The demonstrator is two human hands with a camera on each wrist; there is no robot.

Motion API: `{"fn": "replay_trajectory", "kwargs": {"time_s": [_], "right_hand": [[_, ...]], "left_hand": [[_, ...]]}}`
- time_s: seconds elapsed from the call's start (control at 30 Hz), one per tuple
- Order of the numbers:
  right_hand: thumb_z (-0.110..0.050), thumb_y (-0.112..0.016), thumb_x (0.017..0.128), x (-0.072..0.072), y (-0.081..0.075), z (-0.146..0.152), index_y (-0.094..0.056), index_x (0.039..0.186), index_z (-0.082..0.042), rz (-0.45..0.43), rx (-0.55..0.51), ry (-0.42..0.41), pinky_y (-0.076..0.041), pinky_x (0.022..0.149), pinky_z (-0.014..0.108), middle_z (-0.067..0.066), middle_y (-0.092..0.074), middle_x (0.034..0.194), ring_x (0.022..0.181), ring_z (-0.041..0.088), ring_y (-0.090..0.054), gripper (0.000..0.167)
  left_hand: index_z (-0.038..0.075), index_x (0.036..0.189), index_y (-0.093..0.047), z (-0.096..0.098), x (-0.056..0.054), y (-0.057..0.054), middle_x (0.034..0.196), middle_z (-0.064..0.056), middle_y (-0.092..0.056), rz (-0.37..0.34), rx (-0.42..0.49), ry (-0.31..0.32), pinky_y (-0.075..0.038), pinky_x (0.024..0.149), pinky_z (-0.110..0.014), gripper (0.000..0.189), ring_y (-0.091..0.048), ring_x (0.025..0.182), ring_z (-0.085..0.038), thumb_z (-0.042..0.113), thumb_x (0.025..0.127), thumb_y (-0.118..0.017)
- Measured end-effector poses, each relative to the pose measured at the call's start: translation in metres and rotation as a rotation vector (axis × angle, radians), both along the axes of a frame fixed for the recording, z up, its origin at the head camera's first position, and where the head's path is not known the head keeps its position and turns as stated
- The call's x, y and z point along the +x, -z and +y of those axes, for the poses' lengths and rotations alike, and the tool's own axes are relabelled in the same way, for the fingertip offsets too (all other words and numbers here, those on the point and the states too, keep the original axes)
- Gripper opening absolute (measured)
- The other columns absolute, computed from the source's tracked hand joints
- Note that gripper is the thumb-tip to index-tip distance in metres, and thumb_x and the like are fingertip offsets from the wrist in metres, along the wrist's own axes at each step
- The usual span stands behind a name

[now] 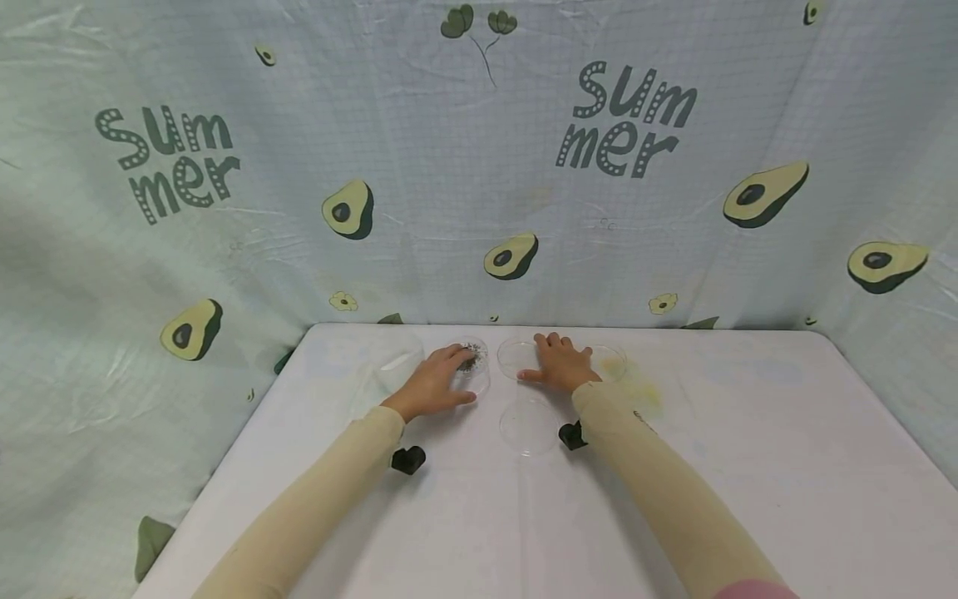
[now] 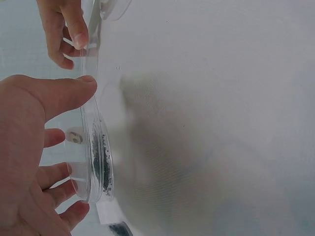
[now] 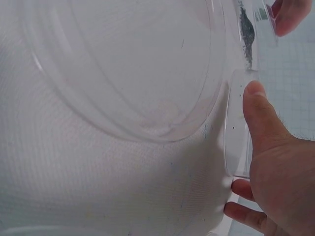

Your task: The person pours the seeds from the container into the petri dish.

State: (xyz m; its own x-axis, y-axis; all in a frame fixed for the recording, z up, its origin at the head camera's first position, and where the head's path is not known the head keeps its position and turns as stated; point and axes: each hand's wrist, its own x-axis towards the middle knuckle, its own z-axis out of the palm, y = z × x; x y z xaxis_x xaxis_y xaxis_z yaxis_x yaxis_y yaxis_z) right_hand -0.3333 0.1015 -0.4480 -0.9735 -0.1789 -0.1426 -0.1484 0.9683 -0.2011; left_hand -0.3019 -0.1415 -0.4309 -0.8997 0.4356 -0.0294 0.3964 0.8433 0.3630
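Observation:
In the head view my left hand [image 1: 430, 387] is at a clear petri dish [image 1: 479, 343] with dark granules in it. The left wrist view shows its thumb and fingers spanning a clear round lid [image 2: 88, 162], which stands against the granule dish [image 2: 108, 169]. My right hand [image 1: 560, 363] is to the right, thumb and fingers at the rim of another clear dish [image 1: 511, 358]. From the right wrist, that dish [image 3: 237, 128] appears edge-on between thumb and fingers. Parts of both dishes are hidden by the hands.
Nearer on the white table [image 1: 479, 532] lies a clear round dish [image 1: 526, 428]. Another transparent dish [image 1: 615, 359] is right of my right hand, by yellowish marks. A see-through item [image 1: 397, 363] lies left of my left hand. Behind the table hangs a printed cloth [image 1: 434, 150].

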Motion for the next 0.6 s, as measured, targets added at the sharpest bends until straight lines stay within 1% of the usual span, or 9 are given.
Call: {"fn": "replay_trajectory", "kwargs": {"time_s": [0.17, 0.4, 0.6], "right_hand": [[-0.059, -0.063, 0.085, 0.001, -0.002, -0.001, -0.032, 0.149, -0.008, 0.003, 0.004, -0.001, -0.026, 0.106, 0.073, 0.018, -0.04, 0.148, 0.136, 0.038, -0.037, 0.088], [-0.062, -0.062, 0.084, 0.001, -0.01, -0.001, -0.033, 0.148, -0.007, -0.003, 0.025, -0.008, -0.028, 0.105, 0.072, 0.019, -0.041, 0.146, 0.135, 0.038, -0.04, 0.09], [-0.061, -0.064, 0.083, 0.004, -0.015, 0.0, -0.034, 0.149, -0.009, -0.018, 0.015, -0.015, -0.027, 0.105, 0.073, 0.018, -0.04, 0.147, 0.136, 0.038, -0.039, 0.089]], "left_hand": [[0.015, 0.146, -0.041, 0.001, -0.002, 0.002, 0.156, -0.016, -0.03, -0.003, -0.03, -0.014, -0.029, 0.113, -0.059, 0.07, -0.029, 0.144, -0.036, 0.036, 0.087, -0.071], [0.015, 0.145, -0.042, 0.003, -0.002, 0.0, 0.156, -0.015, -0.03, 0.014, -0.031, -0.024, -0.029, 0.114, -0.058, 0.068, -0.029, 0.144, -0.035, 0.036, 0.087, -0.07], [0.013, 0.145, -0.042, 0.003, -0.002, -0.001, 0.157, -0.016, -0.029, 0.026, -0.041, -0.03, -0.029, 0.114, -0.057, 0.068, -0.028, 0.145, -0.036, 0.037, 0.088, -0.07]]}}
